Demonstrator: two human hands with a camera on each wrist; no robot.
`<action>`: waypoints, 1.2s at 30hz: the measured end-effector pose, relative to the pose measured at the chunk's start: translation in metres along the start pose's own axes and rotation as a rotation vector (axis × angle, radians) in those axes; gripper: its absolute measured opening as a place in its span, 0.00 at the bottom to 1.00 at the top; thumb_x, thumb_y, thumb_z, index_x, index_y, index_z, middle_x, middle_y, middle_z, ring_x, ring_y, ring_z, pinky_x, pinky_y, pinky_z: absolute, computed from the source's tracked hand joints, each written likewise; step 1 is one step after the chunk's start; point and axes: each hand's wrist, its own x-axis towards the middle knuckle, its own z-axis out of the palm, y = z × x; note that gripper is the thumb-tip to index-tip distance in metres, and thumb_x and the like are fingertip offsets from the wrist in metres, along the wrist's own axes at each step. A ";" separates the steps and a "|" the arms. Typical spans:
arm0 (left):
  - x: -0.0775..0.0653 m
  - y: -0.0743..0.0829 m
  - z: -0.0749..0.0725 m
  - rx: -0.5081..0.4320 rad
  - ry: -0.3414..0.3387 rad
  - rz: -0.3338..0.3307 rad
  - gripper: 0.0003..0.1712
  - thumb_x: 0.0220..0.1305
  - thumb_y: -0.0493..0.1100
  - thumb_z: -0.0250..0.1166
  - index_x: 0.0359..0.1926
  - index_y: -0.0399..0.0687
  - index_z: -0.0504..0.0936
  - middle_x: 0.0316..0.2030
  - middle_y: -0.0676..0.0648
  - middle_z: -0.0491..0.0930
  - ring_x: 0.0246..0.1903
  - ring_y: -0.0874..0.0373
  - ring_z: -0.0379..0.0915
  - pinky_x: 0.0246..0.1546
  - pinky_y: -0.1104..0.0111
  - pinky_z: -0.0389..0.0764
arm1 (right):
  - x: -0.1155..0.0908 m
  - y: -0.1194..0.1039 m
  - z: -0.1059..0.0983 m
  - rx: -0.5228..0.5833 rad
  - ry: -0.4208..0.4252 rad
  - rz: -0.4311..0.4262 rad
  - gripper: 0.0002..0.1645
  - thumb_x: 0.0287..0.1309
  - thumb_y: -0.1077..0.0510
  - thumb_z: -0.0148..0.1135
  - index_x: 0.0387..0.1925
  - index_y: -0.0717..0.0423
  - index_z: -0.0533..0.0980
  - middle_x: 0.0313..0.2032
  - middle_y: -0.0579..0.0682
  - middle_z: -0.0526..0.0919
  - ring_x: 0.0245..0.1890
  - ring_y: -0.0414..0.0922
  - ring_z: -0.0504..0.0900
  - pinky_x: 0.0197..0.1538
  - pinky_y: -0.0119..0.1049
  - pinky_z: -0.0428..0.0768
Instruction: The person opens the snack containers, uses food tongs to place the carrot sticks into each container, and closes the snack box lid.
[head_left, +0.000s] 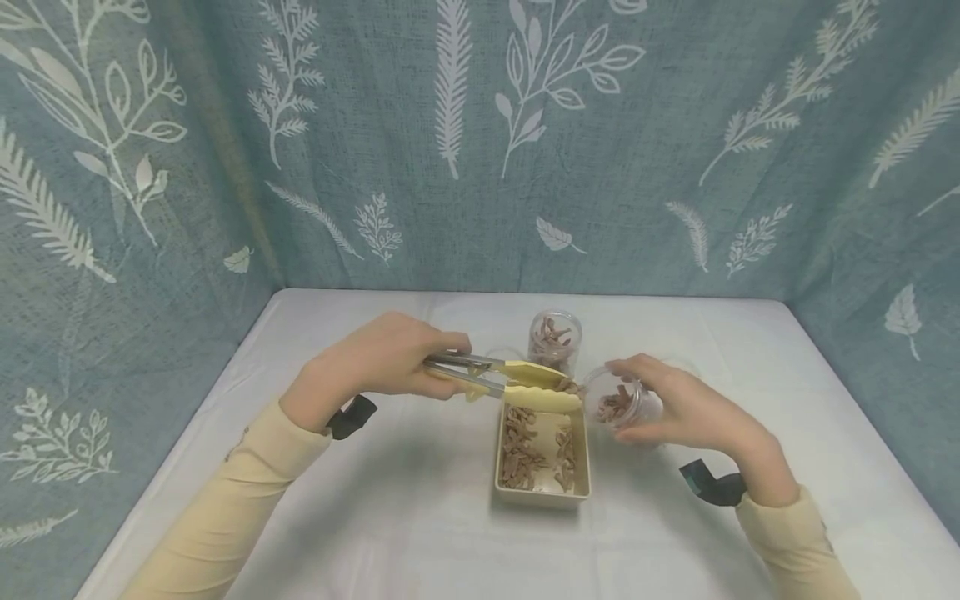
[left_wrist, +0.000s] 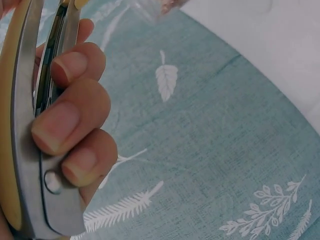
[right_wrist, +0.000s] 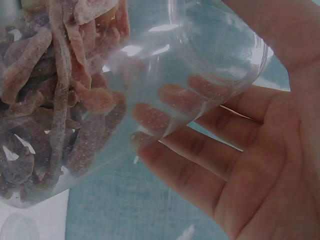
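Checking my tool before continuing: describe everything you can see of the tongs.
The tongs have silvery, metallic-looking arms and yellow heads, the nearer one scalloped. The heads stand slightly apart, brown pieces showing between them. Gripped in the left hand, they point toward the tilted clear jar, heads above the tray's far end; contact with the jar is unclear.

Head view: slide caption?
Left hand holds yellow-tipped tongs by a container of brown strips; right hand grips a tilted clear jar.
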 end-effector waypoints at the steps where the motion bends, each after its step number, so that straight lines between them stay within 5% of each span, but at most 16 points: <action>1: 0.000 0.000 0.000 0.000 0.005 -0.005 0.12 0.54 0.58 0.62 0.34 0.61 0.73 0.15 0.62 0.62 0.16 0.67 0.54 0.18 0.73 0.60 | 0.001 -0.002 0.001 -0.004 -0.005 0.002 0.50 0.40 0.38 0.72 0.61 0.57 0.65 0.53 0.52 0.75 0.49 0.49 0.77 0.50 0.45 0.76; 15: 0.023 0.011 0.014 -0.018 0.059 0.048 0.13 0.53 0.58 0.61 0.34 0.59 0.74 0.16 0.62 0.64 0.16 0.67 0.56 0.18 0.74 0.62 | 0.003 -0.013 0.007 -0.118 0.028 -0.043 0.50 0.37 0.37 0.72 0.60 0.58 0.67 0.54 0.50 0.75 0.49 0.48 0.78 0.51 0.45 0.76; 27: 0.038 0.024 0.020 0.008 0.017 0.072 0.16 0.53 0.60 0.62 0.34 0.58 0.73 0.16 0.62 0.67 0.16 0.67 0.59 0.17 0.72 0.64 | 0.004 -0.015 0.008 -0.124 0.031 -0.043 0.50 0.37 0.34 0.71 0.60 0.55 0.67 0.53 0.46 0.75 0.45 0.43 0.78 0.47 0.41 0.78; 36: 0.038 0.029 0.017 0.031 0.023 0.027 0.19 0.49 0.62 0.63 0.33 0.58 0.71 0.16 0.62 0.66 0.16 0.66 0.58 0.17 0.71 0.62 | 0.003 -0.013 0.005 -0.093 0.015 -0.010 0.51 0.37 0.34 0.71 0.60 0.55 0.67 0.52 0.45 0.75 0.44 0.43 0.78 0.46 0.40 0.78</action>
